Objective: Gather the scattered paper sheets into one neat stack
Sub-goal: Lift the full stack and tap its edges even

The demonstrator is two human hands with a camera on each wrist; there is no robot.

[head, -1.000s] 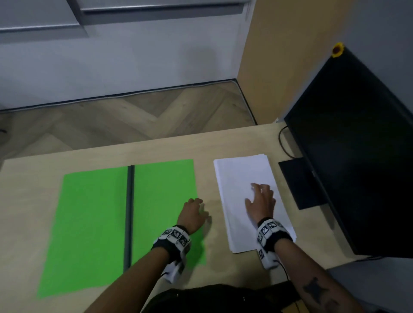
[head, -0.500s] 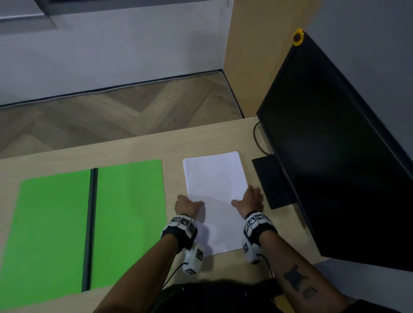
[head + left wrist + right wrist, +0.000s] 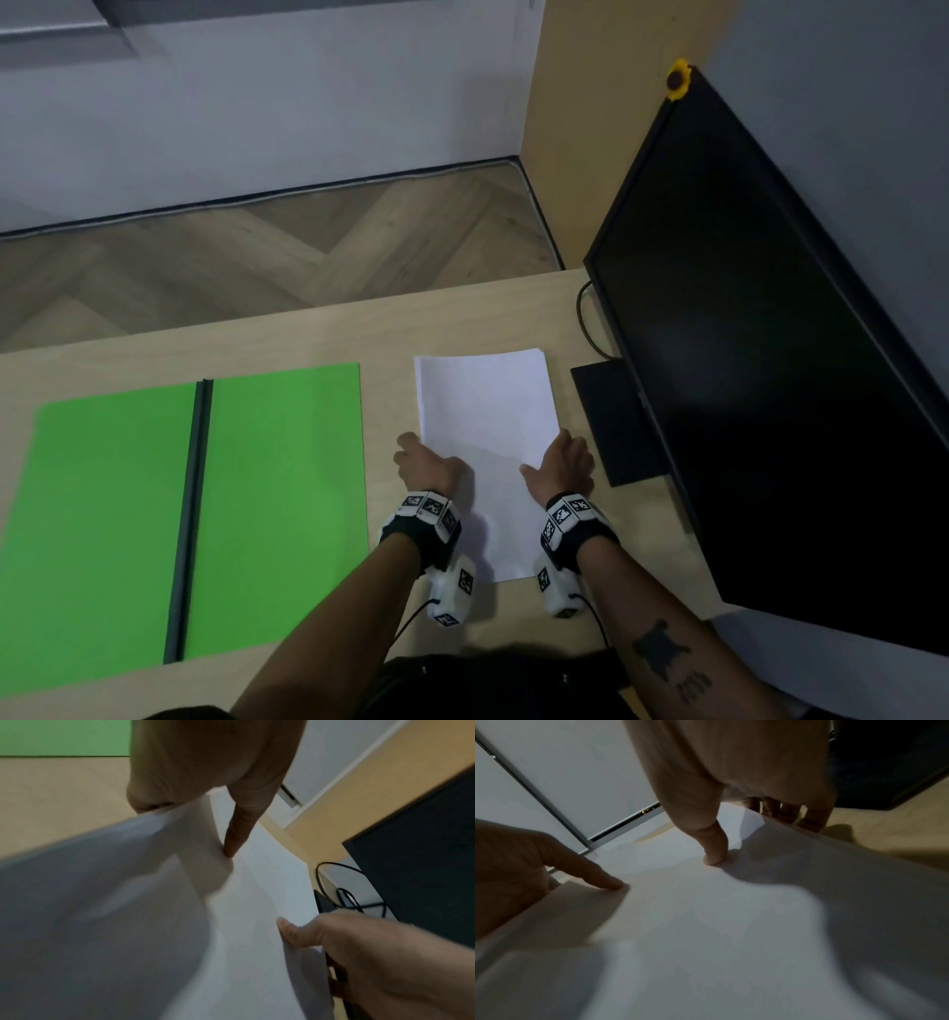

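Observation:
A stack of white paper sheets (image 3: 487, 411) lies on the wooden desk (image 3: 390, 329), right of centre. My left hand (image 3: 425, 462) grips the stack's left long edge near its near end. In the left wrist view the thumb (image 3: 237, 833) lies on top and the fingers curl under the raised edge of the paper sheets (image 3: 154, 923). My right hand (image 3: 562, 465) grips the right long edge opposite. In the right wrist view its thumb (image 3: 714, 850) presses on top of the paper sheets (image 3: 731, 933) and its fingers (image 3: 798, 815) curl beneath the edge.
A green cover with a black strip (image 3: 192, 514) down its middle lies flat on the desk's left half. A black monitor (image 3: 770, 385) stands close on the right, its base (image 3: 616, 421) and cable (image 3: 585, 324) just beside the stack. Wooden floor lies beyond the desk's far edge.
My left hand left the green cover and took the stack's left edge. My right hand slid off the top of the stack to its right edge. The head view shifted right.

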